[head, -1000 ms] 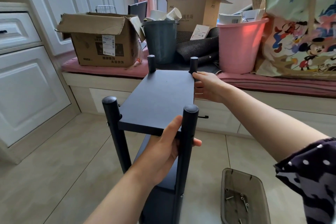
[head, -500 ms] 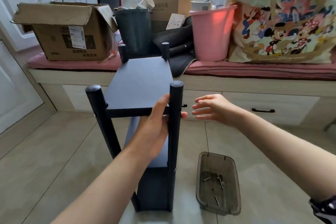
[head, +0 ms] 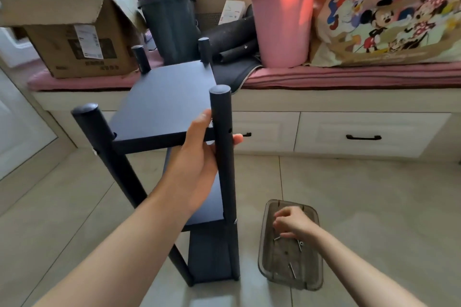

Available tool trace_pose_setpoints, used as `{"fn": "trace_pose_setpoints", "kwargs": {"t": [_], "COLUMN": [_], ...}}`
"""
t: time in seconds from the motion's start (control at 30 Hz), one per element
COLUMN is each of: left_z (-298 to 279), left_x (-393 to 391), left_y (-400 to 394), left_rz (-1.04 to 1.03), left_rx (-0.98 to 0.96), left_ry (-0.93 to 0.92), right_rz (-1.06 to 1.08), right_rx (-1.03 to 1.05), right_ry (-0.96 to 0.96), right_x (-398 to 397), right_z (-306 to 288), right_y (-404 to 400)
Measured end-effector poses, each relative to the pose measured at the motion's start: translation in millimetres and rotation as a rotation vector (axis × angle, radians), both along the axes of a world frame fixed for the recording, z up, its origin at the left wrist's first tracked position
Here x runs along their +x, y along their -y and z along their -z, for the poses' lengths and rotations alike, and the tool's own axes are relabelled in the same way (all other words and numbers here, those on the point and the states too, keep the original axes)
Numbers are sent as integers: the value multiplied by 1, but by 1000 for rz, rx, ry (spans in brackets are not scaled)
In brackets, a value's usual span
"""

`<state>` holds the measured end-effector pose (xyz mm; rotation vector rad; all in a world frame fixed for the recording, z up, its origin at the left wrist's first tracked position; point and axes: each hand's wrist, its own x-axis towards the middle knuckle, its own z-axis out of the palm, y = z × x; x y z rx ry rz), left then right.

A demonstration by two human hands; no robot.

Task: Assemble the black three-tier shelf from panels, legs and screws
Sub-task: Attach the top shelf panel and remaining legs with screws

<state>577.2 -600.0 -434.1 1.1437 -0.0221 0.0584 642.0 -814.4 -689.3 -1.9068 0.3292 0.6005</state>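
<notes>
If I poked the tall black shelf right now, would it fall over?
Probably it would wobble. The shelf is tall and narrow, so likely tippy. The left hand grips its top panel and near leg, steadying it. An open hole shows on that leg, so the joint may be loose.

We see the tiled floor [head: 361,207] carrying the black shelf [head: 164,102] upright; just right of the shelf sits a translucent tray [head: 309,279] holding loose screws [head: 291,270].
</notes>
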Motion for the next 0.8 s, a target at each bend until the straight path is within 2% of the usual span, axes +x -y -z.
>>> {"fn": "trace_pose_setpoints", "kwargs": {"t": [0.1, 0.17, 0.33, 0.6, 0.8], "left_z": [1, 2, 6, 10, 10], "left_x": [3, 4, 8, 9, 10], "left_y": [0, 1, -2, -10, -10], "left_rz": [-10, -9, 22, 50, 38], "left_rx": [0, -6, 1, 11, 10], "left_ry": [8, 31, 107, 157, 157], "right_rz": [-242, -319, -316, -272, -395], "right_rx": [-332, -448, -477, -492, -611], "right_ry": [54, 53, 14, 11, 33], "right_x": [-1, -1, 4, 21, 18], "right_z": [43, 67, 114, 148, 157], "right_y": [1, 3, 1, -8, -20]}}
